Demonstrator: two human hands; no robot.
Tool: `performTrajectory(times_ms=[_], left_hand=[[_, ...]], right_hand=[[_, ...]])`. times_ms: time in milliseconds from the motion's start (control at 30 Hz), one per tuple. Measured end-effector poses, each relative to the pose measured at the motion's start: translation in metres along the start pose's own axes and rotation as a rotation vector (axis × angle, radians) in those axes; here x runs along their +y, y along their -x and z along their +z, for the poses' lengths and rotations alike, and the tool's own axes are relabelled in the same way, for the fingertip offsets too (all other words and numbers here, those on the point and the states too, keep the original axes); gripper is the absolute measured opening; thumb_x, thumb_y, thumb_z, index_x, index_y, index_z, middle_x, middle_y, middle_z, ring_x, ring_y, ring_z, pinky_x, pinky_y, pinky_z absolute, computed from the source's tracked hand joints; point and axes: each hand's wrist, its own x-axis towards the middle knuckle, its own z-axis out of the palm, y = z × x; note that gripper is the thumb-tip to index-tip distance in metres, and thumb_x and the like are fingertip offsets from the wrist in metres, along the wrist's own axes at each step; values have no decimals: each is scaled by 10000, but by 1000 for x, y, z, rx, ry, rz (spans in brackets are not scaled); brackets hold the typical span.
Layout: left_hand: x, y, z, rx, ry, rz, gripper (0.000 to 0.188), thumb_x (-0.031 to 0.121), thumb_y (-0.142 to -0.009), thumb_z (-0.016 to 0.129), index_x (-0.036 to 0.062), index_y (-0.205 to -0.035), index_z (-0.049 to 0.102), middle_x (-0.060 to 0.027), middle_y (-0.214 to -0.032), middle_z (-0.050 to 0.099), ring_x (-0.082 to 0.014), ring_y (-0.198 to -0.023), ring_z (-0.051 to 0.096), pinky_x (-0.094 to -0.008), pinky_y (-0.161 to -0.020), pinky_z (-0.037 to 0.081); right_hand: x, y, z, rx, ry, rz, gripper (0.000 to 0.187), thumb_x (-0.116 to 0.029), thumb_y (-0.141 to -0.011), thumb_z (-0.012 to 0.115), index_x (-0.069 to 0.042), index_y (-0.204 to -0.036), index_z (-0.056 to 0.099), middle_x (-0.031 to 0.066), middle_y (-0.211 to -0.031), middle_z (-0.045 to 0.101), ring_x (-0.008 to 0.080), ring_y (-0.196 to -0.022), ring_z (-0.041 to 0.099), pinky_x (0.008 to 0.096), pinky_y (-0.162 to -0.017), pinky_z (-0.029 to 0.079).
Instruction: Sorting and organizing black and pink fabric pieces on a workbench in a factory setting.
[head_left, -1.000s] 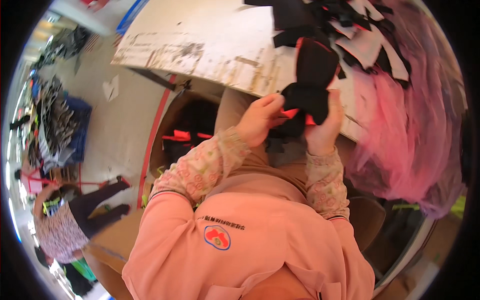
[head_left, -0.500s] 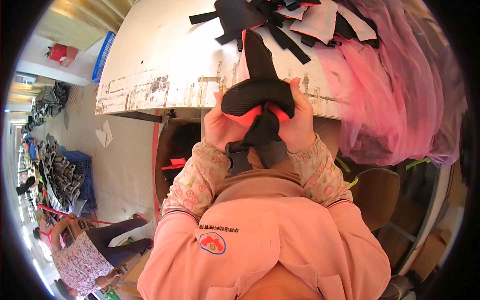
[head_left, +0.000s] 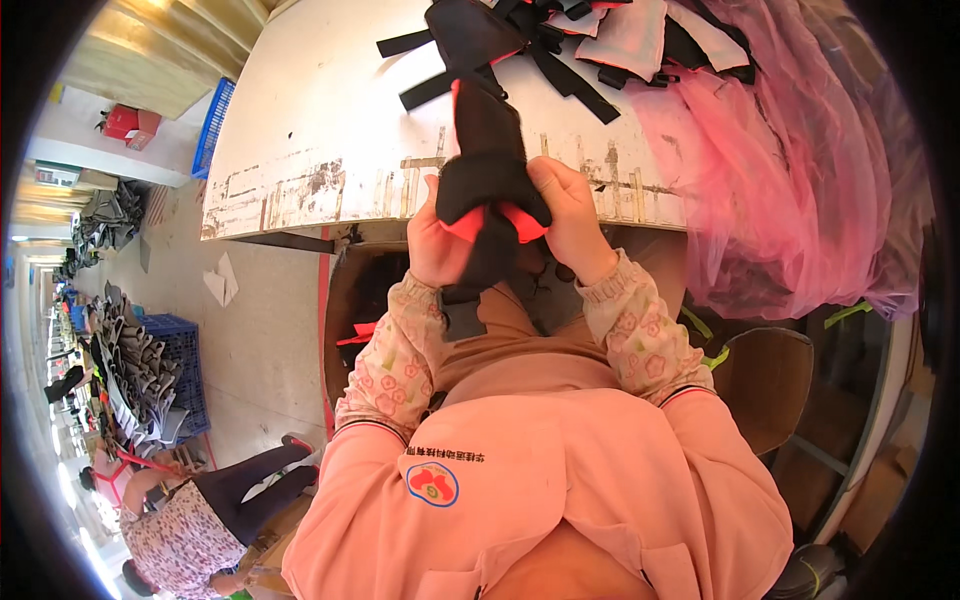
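Gripping one black fabric piece with red lining (head_left: 487, 170) between them, the left hand (head_left: 438, 248) and right hand (head_left: 572, 215) hold it tightly at the edge of the one white bench (head_left: 320, 130).

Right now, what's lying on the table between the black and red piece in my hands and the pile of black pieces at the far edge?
In the head view, only bare white tabletop lies between the black and red piece and the pile.
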Motion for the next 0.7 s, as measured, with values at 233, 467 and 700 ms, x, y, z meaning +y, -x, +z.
performTrajectory(times_ms=[233, 467, 700], left_hand=[[0, -13, 30, 151, -281, 87, 448, 384, -993, 303, 13, -1139, 506, -113, -1196, 541, -225, -1101, 517, -362, -968, 385], [-5, -33, 28, 453, -525, 473, 215, 263, -960, 471, 67, -871, 485, -89, -938, 622, -190, -851, 617, -306, -721, 513], [-2, -30, -14, 757, -1420, 616, 165, 191, -899, 587, 34, -907, 536, -47, -821, 562, -181, -752, 543, -255, -706, 428]], right_hand=[[-10, -10, -8, 74, -111, 136, 268, -238, -955, 489, -26, -835, 601, -24, -739, 561, 51, -678, 493, 208, -665, 436], [2, -4, 3, 151, -78, 163, 328, -340, -932, 525, -79, -1126, 485, -6, -944, 552, 71, -821, 528, 253, -722, 462], [29, 16, 6, 20, 191, 254, 566, -174, -827, 649, -48, -1289, 346, 79, -983, 581, 160, -824, 592, 334, -732, 486]])
